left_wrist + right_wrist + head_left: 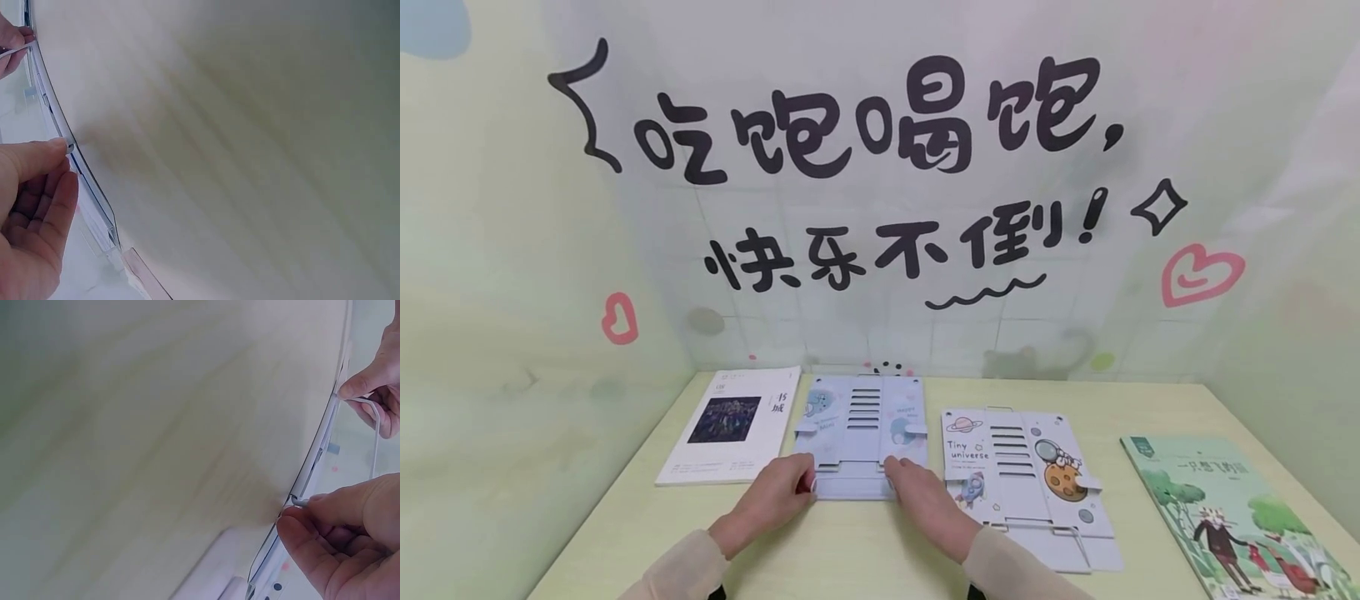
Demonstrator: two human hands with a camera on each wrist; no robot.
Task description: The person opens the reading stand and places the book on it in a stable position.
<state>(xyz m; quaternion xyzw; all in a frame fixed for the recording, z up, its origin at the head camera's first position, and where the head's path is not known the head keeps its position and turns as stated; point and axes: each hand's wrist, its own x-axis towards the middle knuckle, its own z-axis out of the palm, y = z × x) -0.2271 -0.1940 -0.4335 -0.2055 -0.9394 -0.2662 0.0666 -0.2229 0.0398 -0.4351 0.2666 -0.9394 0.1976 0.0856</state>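
A light-blue book stand [863, 446] with slots in its middle panel and cartoon prints lies at the back centre of the table. My left hand [784, 483] is at its near left corner, and my right hand [925, 504] is at its near right corner. Between thumb and fingers, each hand pinches one side of the stand's thin bent metal wire [376, 440]. The left wrist view shows the left thumb [47, 152] on the wire end beside the stand's edge. In the right wrist view, the right thumb and index finger grip the other end.
Right of the hands lies a white book stand [1018, 496] with astronaut and planet prints, its wire legs toward me. A white magazine [700, 450] lies at the back left, and a green picture book [1217, 492] at the right. A printed cloth backdrop [880, 342] closes off the table's rear.
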